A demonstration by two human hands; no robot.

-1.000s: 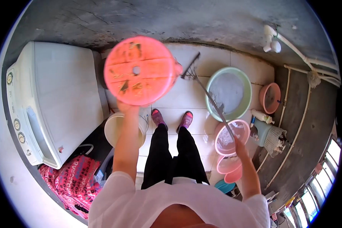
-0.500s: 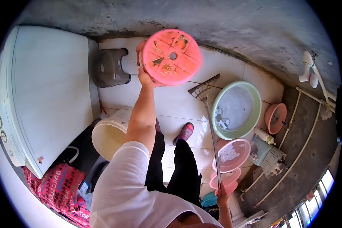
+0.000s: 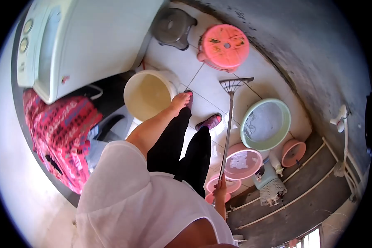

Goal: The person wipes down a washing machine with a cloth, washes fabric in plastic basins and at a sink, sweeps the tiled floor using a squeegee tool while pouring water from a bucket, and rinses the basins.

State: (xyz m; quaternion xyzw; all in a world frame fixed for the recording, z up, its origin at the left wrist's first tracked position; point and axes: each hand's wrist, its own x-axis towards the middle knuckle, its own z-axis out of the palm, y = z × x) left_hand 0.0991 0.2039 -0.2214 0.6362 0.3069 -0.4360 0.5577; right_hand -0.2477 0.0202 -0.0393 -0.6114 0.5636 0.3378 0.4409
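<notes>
My right hand (image 3: 220, 188) is closed round the long metal handle of a fan rake (image 3: 230, 113), whose tined head rests on the tiles beyond my feet. Above the bucket's right rim hangs my left hand (image 3: 181, 102), with nothing visible in it and its fingers loosely apart, partly blurred. The cream bucket (image 3: 149, 96) is just left of that hand. Farther away stands a pink plastic stool (image 3: 226, 46) with dark stains and stringy bits on its seat. A grey stool (image 3: 173, 27) is left of it by the wall.
A white washing machine (image 3: 99, 37) stands at left, with a red patterned cloth (image 3: 58, 136) below it. At right are a green basin (image 3: 286, 124) holding water, a pink basin (image 3: 256, 167), a smaller pinkish bowl (image 3: 293, 153) and pipes (image 3: 289, 206) along a dark ledge.
My left hand has let go of the pink stool, which now stands on the floor, and has drawn back toward the bucket. The rake has swung more upright, and my view has turned.
</notes>
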